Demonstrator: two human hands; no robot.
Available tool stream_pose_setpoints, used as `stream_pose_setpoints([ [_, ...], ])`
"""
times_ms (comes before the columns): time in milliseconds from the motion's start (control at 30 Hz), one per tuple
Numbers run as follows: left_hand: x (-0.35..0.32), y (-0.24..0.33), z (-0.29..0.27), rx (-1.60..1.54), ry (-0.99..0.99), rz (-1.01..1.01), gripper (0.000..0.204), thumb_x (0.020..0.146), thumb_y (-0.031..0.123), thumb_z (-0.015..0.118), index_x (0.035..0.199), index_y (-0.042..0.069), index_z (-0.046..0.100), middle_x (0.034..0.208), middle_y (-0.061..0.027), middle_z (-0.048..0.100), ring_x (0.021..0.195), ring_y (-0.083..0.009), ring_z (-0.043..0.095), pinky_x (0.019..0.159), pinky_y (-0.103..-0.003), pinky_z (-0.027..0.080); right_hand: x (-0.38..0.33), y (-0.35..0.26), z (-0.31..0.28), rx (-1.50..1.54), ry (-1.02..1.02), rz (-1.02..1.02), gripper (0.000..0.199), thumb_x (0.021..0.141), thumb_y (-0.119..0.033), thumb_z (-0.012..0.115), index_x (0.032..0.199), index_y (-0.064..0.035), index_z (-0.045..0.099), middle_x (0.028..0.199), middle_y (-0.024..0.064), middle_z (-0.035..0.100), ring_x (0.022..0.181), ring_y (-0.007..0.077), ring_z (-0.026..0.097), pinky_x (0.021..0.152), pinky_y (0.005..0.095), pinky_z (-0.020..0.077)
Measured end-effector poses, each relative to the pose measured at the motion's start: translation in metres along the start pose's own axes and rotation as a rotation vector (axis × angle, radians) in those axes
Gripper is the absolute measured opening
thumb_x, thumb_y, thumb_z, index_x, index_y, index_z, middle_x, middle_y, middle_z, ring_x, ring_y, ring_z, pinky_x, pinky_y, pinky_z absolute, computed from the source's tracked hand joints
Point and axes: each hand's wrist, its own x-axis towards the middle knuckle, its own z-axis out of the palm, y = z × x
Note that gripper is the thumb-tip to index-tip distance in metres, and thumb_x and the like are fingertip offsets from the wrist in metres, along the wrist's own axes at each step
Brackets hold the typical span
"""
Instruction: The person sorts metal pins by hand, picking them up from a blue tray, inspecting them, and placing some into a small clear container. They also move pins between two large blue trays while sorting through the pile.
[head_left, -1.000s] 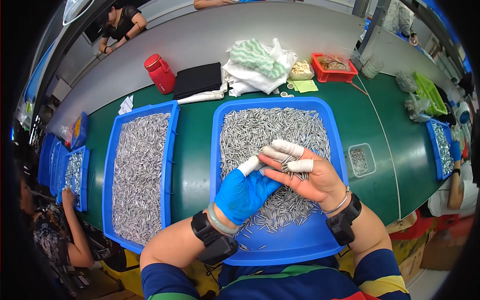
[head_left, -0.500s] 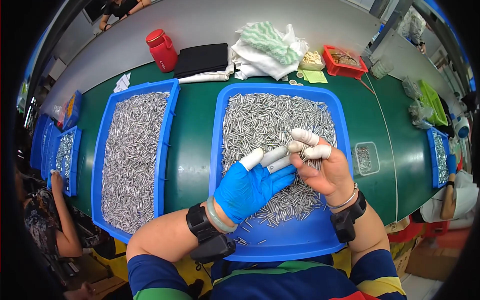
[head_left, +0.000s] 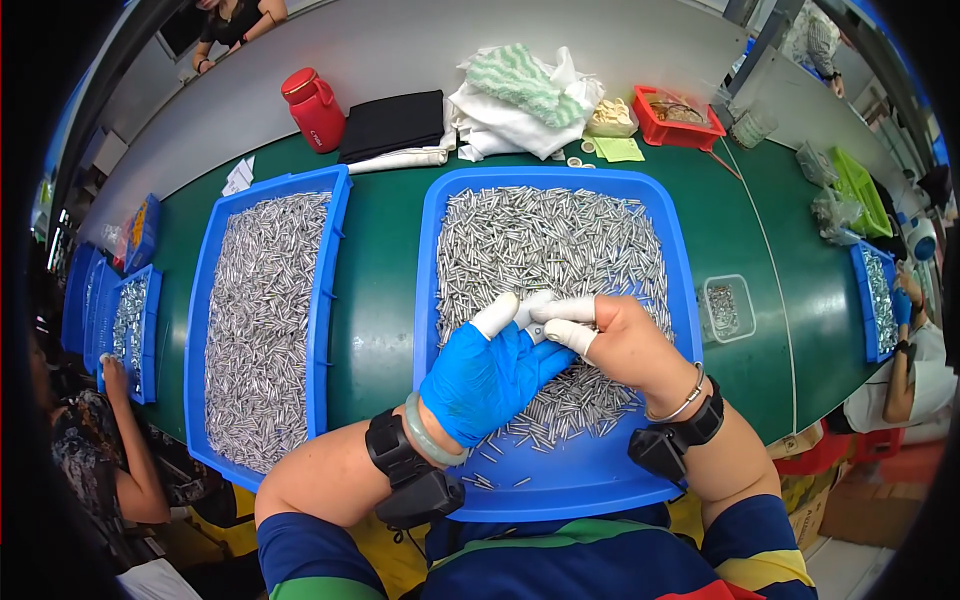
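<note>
My left hand (head_left: 478, 385), in a blue glove with white finger covers, is held palm up over a blue tray (head_left: 560, 490). Its fingers are stretched out and the thumb points up. Over those fingertips, my right hand (head_left: 628, 345) has its covered fingertips and thumb pressed together. Whatever lies between them is too small or hidden to make out; a tiny grey spot shows at the left fingers. Many short metal pins (head_left: 545, 235) fill most of the tray below, with a few loose ones near its front.
On the left stands a second blue tray (head_left: 318, 390) full of metal pins (head_left: 265, 320). To the right is a small clear container (head_left: 728, 308) with a few pieces. A red flask (head_left: 313, 110), cloths (head_left: 525, 95) and a red bin (head_left: 675, 122) line the back. People work at both sides.
My right hand has turned over and moved down, its fingers now closing over the left fingertips. The left hand has stayed nearly in place. The whole view has shifted slightly.
</note>
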Motion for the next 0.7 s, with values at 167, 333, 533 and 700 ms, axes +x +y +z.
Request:
stream_pose_setpoints([
  [167,0.002,-0.002,0.001,0.106,0.019,0.035,0.064,0.089,0.035,0.042,0.131,-0.006,0.017,0.123,-0.022,0.037,0.114,-0.0297,0.041,0.102,-0.042,0.031,-0.003,-0.001,0.006,-0.347,0.051,-0.076,0.019,0.081,-0.005,0.058,0.1,-0.0017,0.062,0.087,0.0078,0.066,0.079,0.0108,0.061,0.07,0.0228,0.0483],
  [333,0.001,-0.001,0.005,-0.025,0.018,0.006,0.039,0.09,0.028,0.044,0.115,-0.002,0.04,0.111,-0.0157,0.048,0.102,-0.0247,0.049,0.094,-0.039,0.04,-0.005,-0.004,0.004,-0.405,0.073,-0.054,0.02,0.08,-0.006,0.06,0.1,-0.0032,0.062,0.087,0.0075,0.066,0.077,0.0104,0.061,0.069,0.0222,0.0485],
  [533,-0.004,-0.003,0.005,0.0,-0.012,-0.002,0.04,0.09,0.028,0.044,0.116,-0.002,0.039,0.112,-0.0159,0.047,0.102,-0.0248,0.049,0.094,-0.039,0.04,-0.011,-0.002,0.006,-0.367,0.067,-0.141,0.018,0.08,-0.008,0.06,0.098,-0.0051,0.063,0.083,0.008,0.066,0.073,0.0117,0.062,0.065,0.0238,0.0485],
  [700,-0.008,-0.009,0.001,0.107,-0.065,0.033,0.057,0.09,0.032,0.04,0.129,-0.005,0.022,0.12,-0.0211,0.042,0.111,-0.029,0.044,0.1,-0.041,0.032,-0.018,-0.007,0.013,-0.759,0.088,-0.226,0.016,0.08,-0.012,0.059,0.095,-0.0074,0.064,0.078,0.0073,0.065,0.067,0.0122,0.061,0.06,0.0267,0.0481],
])
